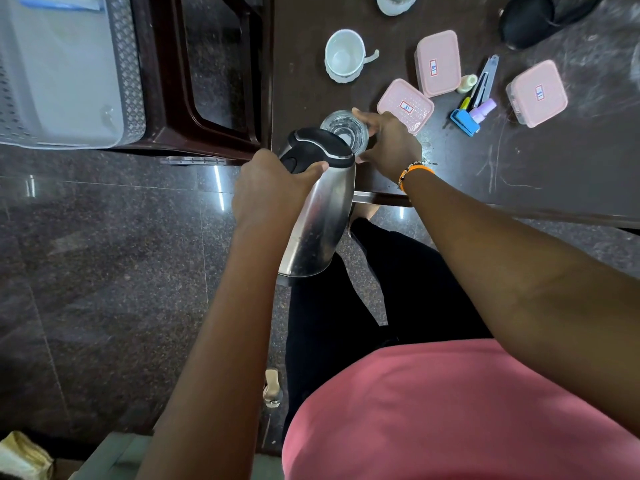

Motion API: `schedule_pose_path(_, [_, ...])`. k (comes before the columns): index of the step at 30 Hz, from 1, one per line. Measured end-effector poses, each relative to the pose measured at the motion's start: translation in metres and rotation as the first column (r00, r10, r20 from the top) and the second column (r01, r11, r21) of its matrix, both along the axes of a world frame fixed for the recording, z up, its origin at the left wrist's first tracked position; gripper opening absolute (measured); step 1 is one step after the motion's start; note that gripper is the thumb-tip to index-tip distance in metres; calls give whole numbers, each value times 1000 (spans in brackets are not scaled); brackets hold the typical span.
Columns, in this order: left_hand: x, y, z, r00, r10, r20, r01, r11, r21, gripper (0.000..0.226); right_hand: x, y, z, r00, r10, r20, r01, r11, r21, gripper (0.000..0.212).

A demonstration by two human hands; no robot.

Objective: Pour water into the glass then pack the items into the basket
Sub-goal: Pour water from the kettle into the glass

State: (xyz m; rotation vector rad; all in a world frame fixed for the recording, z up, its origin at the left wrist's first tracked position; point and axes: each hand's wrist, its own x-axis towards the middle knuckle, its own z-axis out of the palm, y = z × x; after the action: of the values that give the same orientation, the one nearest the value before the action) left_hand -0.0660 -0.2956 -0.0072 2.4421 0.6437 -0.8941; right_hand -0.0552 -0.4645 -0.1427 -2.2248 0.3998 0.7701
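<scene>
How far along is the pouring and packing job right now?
Nothing finished yet. In hand: left hand tilts the kettle over the glass, which the right hand steadies. Left: packing; pink boxes and cup sit on the table, away from the basket.

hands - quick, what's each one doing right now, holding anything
Left hand: closed, gripping the handle of the tilted steel kettle.
Right hand: closed around the glass, steadying it on the table.
</scene>
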Motion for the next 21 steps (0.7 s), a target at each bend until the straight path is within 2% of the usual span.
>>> schedule_pose_path(21, [1,3,-3,1000,3,15,-3,1000,-8,59,1,1,0,1000,-3,-7,3,1000,-4,77])
